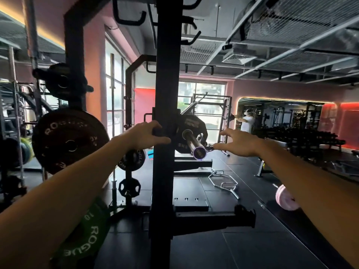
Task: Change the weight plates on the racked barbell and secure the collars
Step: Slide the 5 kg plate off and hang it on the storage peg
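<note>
**Both hands out at the loaded bar end**

The left hand (147, 135) reaches past the left side of the black rack upright (167, 117), fingers loosely spread and curving toward the post; the thumb lies against the upright's front face, and the fingertips sit at its edge — whether they grasp anything behind it cannot be told. The right hand (238, 141) is held open, fingers straight and splayed, empty, just right of the barbell sleeve (194, 144) and not touching it.

The sleeve sticks out toward the camera from the rack, its end cap showing, bare steel along its visible length. A dark plate (191, 125) with grip cut-outs sits on it, pushed up close to the upright.

On storage pegs to the left hang a large black Rogue plate (68, 140), a smaller black one (134, 160) below the left forearm and a small grip plate (129, 188) lower still. A green Rogue plate (85, 230) shows beneath the left arm — partly hidden by it. A curl bar (223, 183) lies on the dark floor beyond the rack.
</note>
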### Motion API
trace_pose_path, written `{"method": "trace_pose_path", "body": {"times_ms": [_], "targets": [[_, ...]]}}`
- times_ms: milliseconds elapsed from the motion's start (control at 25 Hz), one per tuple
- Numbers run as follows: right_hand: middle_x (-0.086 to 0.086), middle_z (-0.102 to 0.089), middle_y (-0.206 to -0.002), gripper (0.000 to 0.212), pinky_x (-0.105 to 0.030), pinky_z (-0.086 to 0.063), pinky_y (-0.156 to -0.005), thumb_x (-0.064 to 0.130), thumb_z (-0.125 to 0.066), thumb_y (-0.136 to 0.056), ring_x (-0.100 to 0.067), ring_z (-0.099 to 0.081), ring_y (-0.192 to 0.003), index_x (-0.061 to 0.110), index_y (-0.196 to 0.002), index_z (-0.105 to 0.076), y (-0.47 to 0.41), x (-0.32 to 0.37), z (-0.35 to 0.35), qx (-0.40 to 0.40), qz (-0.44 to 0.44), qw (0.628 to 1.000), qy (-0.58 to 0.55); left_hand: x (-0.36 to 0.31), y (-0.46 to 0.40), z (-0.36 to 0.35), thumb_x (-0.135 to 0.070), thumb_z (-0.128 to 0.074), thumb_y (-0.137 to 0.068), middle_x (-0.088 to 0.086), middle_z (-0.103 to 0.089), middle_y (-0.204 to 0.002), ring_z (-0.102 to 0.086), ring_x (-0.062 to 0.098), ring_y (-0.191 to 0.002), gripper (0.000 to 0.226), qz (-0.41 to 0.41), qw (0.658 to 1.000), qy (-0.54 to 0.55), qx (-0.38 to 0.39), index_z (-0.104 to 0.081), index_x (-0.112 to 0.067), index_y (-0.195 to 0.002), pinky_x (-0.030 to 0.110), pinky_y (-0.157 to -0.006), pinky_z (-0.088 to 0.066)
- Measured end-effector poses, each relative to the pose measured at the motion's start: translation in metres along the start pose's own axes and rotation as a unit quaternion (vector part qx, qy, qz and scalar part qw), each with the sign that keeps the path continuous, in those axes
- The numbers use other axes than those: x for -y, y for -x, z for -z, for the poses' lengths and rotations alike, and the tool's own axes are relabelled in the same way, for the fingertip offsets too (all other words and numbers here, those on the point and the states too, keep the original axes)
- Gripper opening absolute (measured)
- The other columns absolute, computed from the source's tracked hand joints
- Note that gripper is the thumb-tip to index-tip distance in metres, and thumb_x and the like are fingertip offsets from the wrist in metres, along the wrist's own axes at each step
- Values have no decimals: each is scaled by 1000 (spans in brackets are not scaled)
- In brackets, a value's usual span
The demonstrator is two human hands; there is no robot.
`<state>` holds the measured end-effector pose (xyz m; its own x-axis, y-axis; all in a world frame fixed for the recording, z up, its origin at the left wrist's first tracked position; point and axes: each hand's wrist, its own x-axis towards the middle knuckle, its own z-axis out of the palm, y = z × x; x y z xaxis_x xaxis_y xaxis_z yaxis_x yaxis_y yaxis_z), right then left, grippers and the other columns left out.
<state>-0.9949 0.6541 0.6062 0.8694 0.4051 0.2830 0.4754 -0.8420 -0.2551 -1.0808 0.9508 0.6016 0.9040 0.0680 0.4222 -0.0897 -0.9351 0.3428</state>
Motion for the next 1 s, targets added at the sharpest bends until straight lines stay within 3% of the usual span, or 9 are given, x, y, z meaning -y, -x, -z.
{"method": "trace_pose_path", "body": {"times_ms": [320, 520, 720, 880, 1000], "targets": [[-10, -41, -149, 73, -36, -35, -103, 60, -50, -89, -28, -41, -134, 16, -145, -36, -111, -75, -38, -14, 1, 999, -29, 30, -115, -61, -54, -65, -83, 9, -54, -132, -52, 24, -116, 64, 35, 998, -41, -24, -45, -22, -135, 38, -93, -45], [-14, -51, -135, 61, -35, -41, -91, 51, -51, -93, -29, -52, -116, 10, -137, -41, -218, -108, -84, -26, -19, 999, -35, 72, -219, -109, -42, -63, -86, 10, -55, -132, -55, 25, -111, 61, 49, 996, -59, -46, -42, -17, -138, 39, -91, -47], [-12, -57, -121, 53, -32, -41, -87, 43, -55, -93, -29, -54, -111, 9, -132, -43, -309, -118, -134, -36, -25, 996, -77, 105, -310, -147, -36, -62, -87, 13, -55, -134, -55, 32, -118, 65, 67, 995, -35, -69, -36, -14, -143, 40, -95, -47], [-12, -57, -119, 59, -40, -46, -91, 51, -56, -89, -33, -57, -112, 9, -128, -43, -368, -121, -165, -56, -60, 989, -122, 120, -359, -169, -31, -63, -86, 17, -58, -129, -57, 36, -116, 68, 84, 994, -23, -67, -32, -13, -144, 44, -96, -48], [-18, -60, -114, 56, -33, -44, -78, 41, -59, -89, -35, -60, -106, 1, -126, -44, -400, -120, -179, -64, -76, 983, -157, 122, -377, -175, -30, -65, -86, 20, -61, -120, -60, 39, -107, 55, 96, 991, -20, -90, -40, -11, -132, 48, -91, -50]]}}
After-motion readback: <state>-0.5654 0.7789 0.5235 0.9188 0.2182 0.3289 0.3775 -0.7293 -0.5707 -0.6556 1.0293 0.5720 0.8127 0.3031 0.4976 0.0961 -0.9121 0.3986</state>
